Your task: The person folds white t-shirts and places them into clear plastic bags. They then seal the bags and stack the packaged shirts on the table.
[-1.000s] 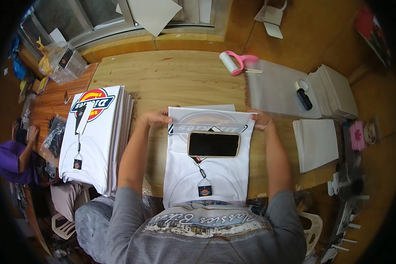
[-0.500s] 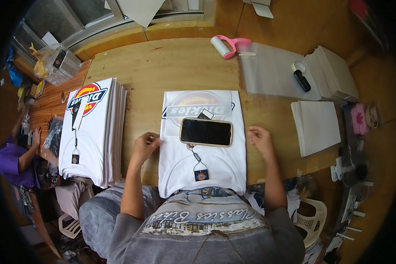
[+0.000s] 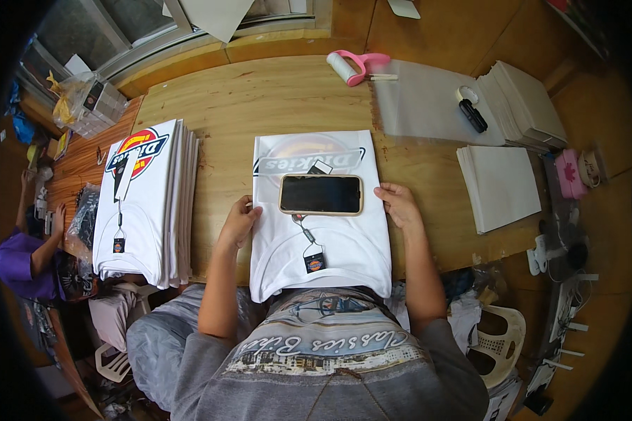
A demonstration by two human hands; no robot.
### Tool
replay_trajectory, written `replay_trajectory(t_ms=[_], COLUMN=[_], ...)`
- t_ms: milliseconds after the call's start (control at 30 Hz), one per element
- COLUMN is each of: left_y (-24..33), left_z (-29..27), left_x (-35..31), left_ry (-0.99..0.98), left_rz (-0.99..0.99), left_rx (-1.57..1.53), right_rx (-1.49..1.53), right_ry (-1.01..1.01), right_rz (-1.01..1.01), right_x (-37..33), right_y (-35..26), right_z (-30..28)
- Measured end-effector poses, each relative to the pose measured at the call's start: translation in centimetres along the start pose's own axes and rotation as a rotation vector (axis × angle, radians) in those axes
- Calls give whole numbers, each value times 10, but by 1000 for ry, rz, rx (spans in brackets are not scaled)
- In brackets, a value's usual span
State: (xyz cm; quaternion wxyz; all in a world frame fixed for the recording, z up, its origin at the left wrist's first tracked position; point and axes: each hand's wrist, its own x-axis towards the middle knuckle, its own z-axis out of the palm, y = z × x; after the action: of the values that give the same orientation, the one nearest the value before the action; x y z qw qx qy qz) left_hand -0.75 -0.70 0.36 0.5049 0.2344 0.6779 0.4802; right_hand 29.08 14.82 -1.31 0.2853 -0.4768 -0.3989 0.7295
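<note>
A folded white T-shirt [image 3: 281,245] lies in front of me, reaching over the table's near edge. On it rests a phone [image 3: 321,194] with a dark screen and pale case. A translucent sheet [image 3: 309,156] covers the shirt's round coloured print. Below the phone a black tag [image 3: 314,262] hangs on a cord. My left hand [image 3: 241,219] is closed at the shirt's left edge, thumb on the cloth. At the opposite edge, my right hand [image 3: 397,204] pinches the shirt between thumb and fingers. Parts of the fingers are hidden under the edges.
To the left stands a stack of folded white T-shirts [image 3: 144,217]. A pink lint roller [image 3: 354,67], clear plastic bags [image 3: 425,105], a tape roll [image 3: 466,94] and white sheets [image 3: 502,189] lie at the far and right side. Someone in purple [image 3: 27,263] works at far left.
Both hands have come inward from beside the shirt onto its side edges. The shirt, with the phone on it, sits slightly higher in the picture, as the whole view has shifted a little.
</note>
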Motion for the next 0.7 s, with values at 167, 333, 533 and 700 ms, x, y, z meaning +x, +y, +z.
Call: replay_trajectory(t_ms=[167,333,533,700], left_y=[7,-4,-21,-31], left_z=[9,4,-1,3], left_x=[-7,2,-67,-119], left_ry=[-109,-134,203,37], left_rz=[-40,-63,220,26], left_rx=[-318,-506,85,290], right_rx=[278,142,-704,-361], right_ry=[-76,-66,170,49], right_rz=[-28,-74,-308,-170], right_x=[8,16,-45,-91], right_y=[9,7,14,35], right_z=[8,15,-2,-5])
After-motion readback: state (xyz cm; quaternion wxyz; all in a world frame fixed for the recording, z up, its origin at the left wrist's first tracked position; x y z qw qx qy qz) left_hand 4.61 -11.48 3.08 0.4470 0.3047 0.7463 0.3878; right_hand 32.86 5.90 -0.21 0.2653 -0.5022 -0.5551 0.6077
